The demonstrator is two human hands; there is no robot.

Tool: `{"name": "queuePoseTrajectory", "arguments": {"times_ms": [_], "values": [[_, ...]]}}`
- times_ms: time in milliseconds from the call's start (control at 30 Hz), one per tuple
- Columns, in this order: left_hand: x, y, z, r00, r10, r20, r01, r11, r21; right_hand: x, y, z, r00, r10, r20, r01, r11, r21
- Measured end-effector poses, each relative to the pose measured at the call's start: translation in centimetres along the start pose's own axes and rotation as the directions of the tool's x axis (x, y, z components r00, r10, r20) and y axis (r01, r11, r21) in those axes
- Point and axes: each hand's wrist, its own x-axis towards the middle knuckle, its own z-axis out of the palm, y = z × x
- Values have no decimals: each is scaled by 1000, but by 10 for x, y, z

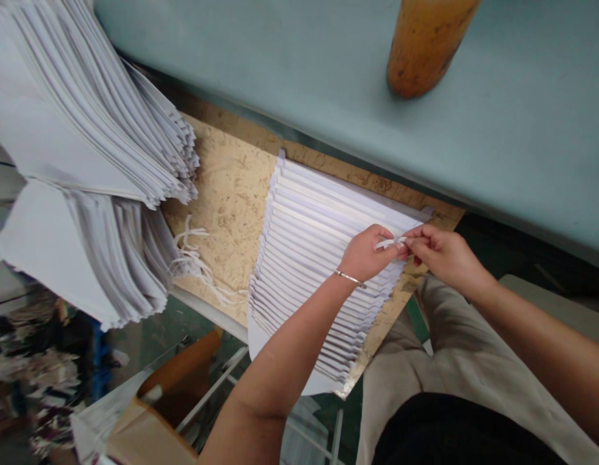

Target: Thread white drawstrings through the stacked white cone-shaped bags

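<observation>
Closest to the camera are the person's knees in beige trousers [425, 374], with a black cloth [464, 433] lying over the lap. Two bare arms reach out over them. The left hand [365, 254] and the right hand [447, 258] are close together, and both are closed in a pinch on a short white string [389, 243]. The string is held up just over the top of a fanned row of flat white paper bags [319, 258]. A thin metal bracelet [350, 279] sits on the left wrist.

The row of bags lies on a speckled tan board [226, 206], near its right corner. Loose white strings [193, 258] lie on the board by its left edge. Past that edge are two big fanned piles of white bags [96, 129], and they hang over the side. Beyond the far edge of the board is a pale green tabletop [497, 129], with a worn orange post [425, 45] on it. Below the board sits an open cardboard box [159, 413].
</observation>
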Motion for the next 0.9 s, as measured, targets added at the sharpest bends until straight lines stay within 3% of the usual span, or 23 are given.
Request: {"name": "queuePoseTrajectory", "arguments": {"times_ms": [233, 400, 533, 667, 900], "values": [[0, 5, -3, 997, 13, 80, -1, 990, -143, 0, -1, -2, 999, 33, 23, -34, 999, 35], [-11, 14, -13, 994, -39, 105, 62, 975, -216, 0, 1, -4, 998, 56, 8, -57, 998, 39], [-11, 8, -10, 997, -74, 33, 78, 990, -117, -1, 2, -4, 998, 57, 5, -57, 998, 28], [0, -2, -5, 999, -16, -43, 18, 999, 43, -1, 2, -3, 998, 55, 26, -56, 998, 33], [14, -2, -1, 988, 35, -151, -1, 976, 216, 11, 11, -5, 997, 48, -66, -56, 990, -127]]}}
